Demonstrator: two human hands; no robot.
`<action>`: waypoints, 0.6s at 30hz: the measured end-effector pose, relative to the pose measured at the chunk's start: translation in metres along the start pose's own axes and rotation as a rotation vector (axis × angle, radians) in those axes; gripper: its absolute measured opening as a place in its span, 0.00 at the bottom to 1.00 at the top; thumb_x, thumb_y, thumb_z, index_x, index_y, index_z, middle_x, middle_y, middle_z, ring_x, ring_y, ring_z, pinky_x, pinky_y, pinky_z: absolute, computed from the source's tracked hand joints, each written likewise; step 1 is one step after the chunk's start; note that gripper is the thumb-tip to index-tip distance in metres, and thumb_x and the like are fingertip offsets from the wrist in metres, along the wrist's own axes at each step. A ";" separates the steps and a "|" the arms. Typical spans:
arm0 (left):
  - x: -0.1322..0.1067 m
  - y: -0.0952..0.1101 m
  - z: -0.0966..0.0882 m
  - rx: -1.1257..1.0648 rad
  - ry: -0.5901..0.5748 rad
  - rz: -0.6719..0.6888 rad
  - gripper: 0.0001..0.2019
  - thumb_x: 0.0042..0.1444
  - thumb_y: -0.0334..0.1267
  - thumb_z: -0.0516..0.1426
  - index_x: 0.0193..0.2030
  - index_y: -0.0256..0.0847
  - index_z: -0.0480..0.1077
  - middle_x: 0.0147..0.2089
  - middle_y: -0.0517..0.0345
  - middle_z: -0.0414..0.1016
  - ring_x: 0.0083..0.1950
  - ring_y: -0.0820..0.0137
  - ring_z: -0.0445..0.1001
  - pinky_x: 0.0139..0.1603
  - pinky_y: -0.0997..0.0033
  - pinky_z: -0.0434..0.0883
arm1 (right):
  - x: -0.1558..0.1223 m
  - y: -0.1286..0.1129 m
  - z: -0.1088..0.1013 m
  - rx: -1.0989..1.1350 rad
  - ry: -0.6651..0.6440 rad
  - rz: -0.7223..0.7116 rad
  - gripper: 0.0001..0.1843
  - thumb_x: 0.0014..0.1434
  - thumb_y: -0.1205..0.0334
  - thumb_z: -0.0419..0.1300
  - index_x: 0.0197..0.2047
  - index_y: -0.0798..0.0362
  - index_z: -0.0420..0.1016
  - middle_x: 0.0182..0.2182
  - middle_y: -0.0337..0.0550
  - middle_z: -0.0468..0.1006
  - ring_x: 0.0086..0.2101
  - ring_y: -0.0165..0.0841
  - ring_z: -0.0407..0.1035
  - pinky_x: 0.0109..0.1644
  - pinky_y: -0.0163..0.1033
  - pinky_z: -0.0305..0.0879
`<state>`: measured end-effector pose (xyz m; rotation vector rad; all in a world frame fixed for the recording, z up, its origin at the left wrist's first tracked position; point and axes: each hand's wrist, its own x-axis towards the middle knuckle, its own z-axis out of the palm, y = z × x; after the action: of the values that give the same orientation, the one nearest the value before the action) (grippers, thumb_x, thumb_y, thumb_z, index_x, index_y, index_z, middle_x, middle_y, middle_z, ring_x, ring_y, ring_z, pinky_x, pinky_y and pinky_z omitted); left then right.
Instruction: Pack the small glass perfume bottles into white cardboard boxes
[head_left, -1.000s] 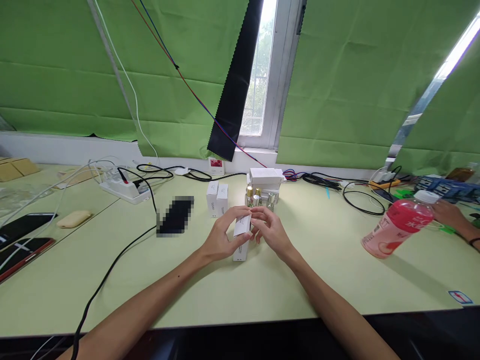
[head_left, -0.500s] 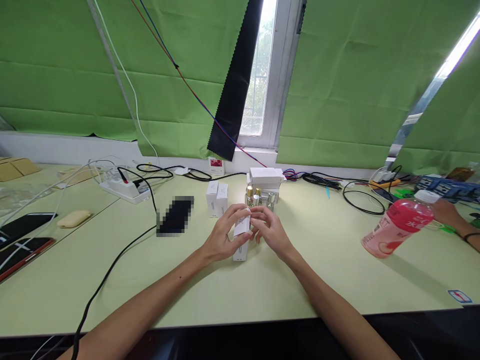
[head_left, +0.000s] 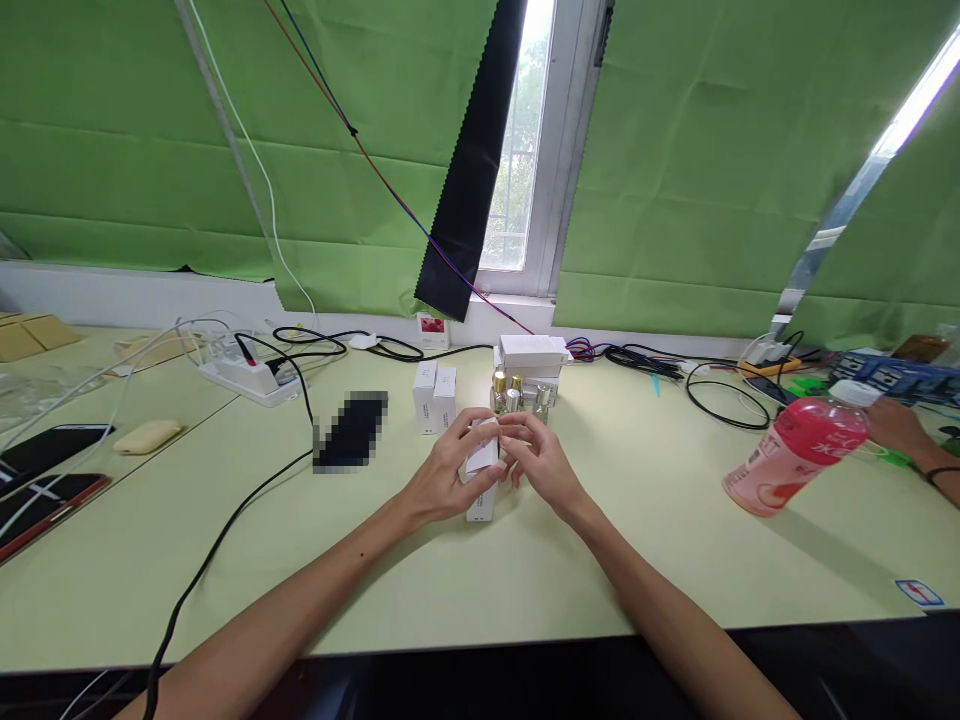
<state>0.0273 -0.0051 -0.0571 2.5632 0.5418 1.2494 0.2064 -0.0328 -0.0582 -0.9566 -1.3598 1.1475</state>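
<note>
A small white carton [head_left: 481, 505] with fine print stands upright on the table in front of me. My left hand [head_left: 447, 474] is closed round it, thumb low on the near face and fingers over the top. My right hand [head_left: 546, 462] has its bent fingers pressed at the carton's upper right edge. Just behind the hands stand several small glass bottles [head_left: 541, 402] with gold and silver caps, partly hidden by my fingers. Two closed white cartons [head_left: 445, 401] stand side by side to the left.
White boxes [head_left: 531, 352] are stacked behind the bottles. A pink drink bottle [head_left: 799, 450] stands at right, near another person's hand [head_left: 900, 428]. A pixelated dark object [head_left: 351, 432], a black cable [head_left: 225, 530], a power strip [head_left: 255, 380] and phones [head_left: 52, 505] lie at left.
Both hands stay in nearly the same place on the carton. The upper part of the carton has shifted very slightly left between the fingers.
</note>
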 end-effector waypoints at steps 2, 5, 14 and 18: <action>0.000 0.000 0.000 0.007 -0.007 0.002 0.18 0.68 0.46 0.52 0.62 0.45 0.65 0.59 0.45 0.64 0.57 0.59 0.70 0.54 0.60 0.72 | 0.000 0.000 0.000 -0.002 0.002 0.001 0.16 0.58 0.53 0.61 0.46 0.51 0.69 0.43 0.43 0.78 0.21 0.25 0.72 0.20 0.32 0.65; 0.001 0.001 -0.001 0.019 -0.011 0.005 0.18 0.68 0.46 0.52 0.62 0.45 0.65 0.59 0.45 0.64 0.56 0.60 0.70 0.53 0.61 0.72 | 0.000 -0.001 0.000 -0.007 0.000 0.004 0.16 0.58 0.52 0.61 0.46 0.51 0.69 0.43 0.43 0.78 0.21 0.25 0.72 0.19 0.32 0.65; 0.000 0.001 -0.002 0.043 -0.020 -0.009 0.18 0.68 0.45 0.51 0.61 0.44 0.65 0.59 0.45 0.64 0.56 0.59 0.70 0.50 0.62 0.72 | 0.000 0.001 0.000 -0.011 0.001 0.012 0.18 0.57 0.50 0.63 0.46 0.51 0.69 0.43 0.43 0.78 0.20 0.26 0.72 0.19 0.32 0.65; 0.001 0.001 -0.002 0.047 -0.024 -0.010 0.18 0.68 0.45 0.50 0.61 0.44 0.65 0.58 0.45 0.64 0.55 0.60 0.71 0.51 0.61 0.73 | 0.000 0.002 0.001 -0.013 0.002 0.007 0.17 0.58 0.51 0.62 0.46 0.50 0.69 0.43 0.43 0.78 0.20 0.26 0.72 0.20 0.32 0.65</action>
<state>0.0262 -0.0057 -0.0551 2.6074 0.5847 1.2157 0.2056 -0.0324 -0.0597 -0.9719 -1.3648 1.1445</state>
